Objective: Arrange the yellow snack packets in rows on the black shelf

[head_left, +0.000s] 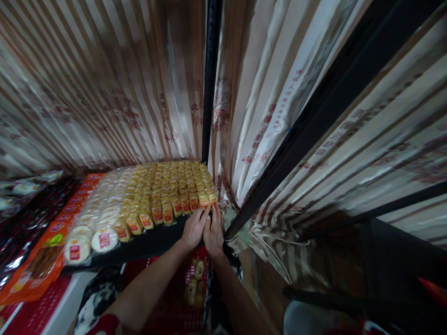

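Observation:
Rows of small wrapped yellow cakes (167, 188) stand packed on a black shelf (150, 246). At the front right corner, both my hands meet at the end wrapped cake (208, 200). My left hand (194, 230) has its fingers bent and closed against the front of this cake. Close beside it, my right hand (213, 233) has its fingers together along the cake's right side. The fingertips are partly hidden, so the exact grip is hard to see. White round wrapped cakes (104, 238) line up left of the yellow ones.
An orange bag (42, 267) and dark shiny packets (31, 223) lie to the left. Below is a red basket (171, 302) with several wrapped cakes (195, 284). Black posts (211, 70) and printed curtains (139, 93) stand behind; a thick slanted post (300, 135) rises at right.

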